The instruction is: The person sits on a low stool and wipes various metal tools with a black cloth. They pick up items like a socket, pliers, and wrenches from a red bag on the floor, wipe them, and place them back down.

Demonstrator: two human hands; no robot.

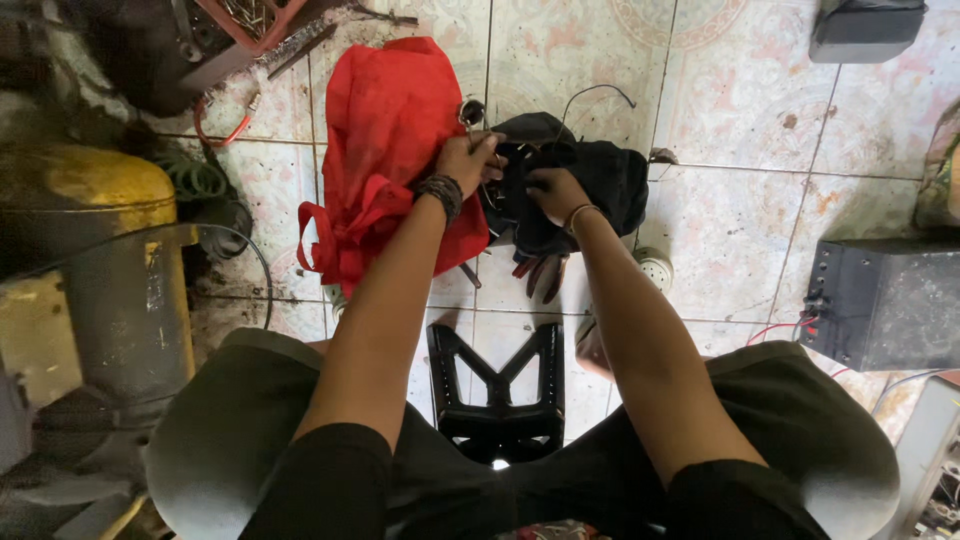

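The person sits on a low black plastic stool (495,390) and reaches forward with both arms over a tiled floor (740,110). The left hand (468,160) lies at the right edge of a red cloth bag (385,140), its grip clenched around a thin metal tool (468,118) whose ring end pokes out at 12 o'clock from the fist. A dark braided wristband (441,192) wraps that wrist. The right hand (556,190) sits just beside it at 3 o'clock, fingers curled down into a black bag (610,175); its grip grasps the dark fabric, though what lies inside is hidden. A thin bracelet (581,212) circles the right wrist.

The red cloth bag spreads from 12 o'clock of the left hand down to 7 o'clock, its handles bunched at the lower left. The black bag touches it and lies at 3 o'clock of it, with a thin black wire (595,95) looping out above. Pliers with red handles (540,270) stick out from under the black bag at 6 o'clock.

At 9 o'clock of the scene stands a yellowed metal tank (95,260). At 3 o'clock rests a black box (885,300) with red wires (780,328) at its lower left corner. A second dark box (865,28) lies at 1 o'clock, well apart from the hands.
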